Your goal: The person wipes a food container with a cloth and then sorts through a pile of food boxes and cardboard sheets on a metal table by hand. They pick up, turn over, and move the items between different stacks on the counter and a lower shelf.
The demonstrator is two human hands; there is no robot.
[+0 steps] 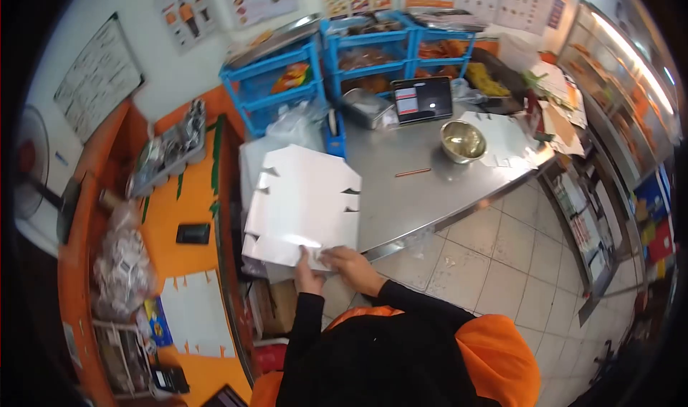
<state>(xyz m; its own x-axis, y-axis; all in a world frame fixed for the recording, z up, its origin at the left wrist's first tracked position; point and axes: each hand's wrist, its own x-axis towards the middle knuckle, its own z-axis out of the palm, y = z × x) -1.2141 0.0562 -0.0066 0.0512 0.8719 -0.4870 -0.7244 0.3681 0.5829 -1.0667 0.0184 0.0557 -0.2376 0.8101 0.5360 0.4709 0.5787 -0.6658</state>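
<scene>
A flat white cardboard box blank (304,199) with cut notches along its sides lies over the left end of the steel table. My left hand (309,276) grips its near edge, thumb on top and the other fingers mostly hidden. Close beside it, my right hand (352,267) has its fingers closed at the same edge, near the blank's right corner. The blank looks unfolded.
The steel table (401,199) carries a metal bowl (463,142), a thin brown stick (413,172) and a tablet (423,100). Blue racks (276,102) line the back. On the orange counter (188,253) at left are a phone (193,233) and another white blank (195,314).
</scene>
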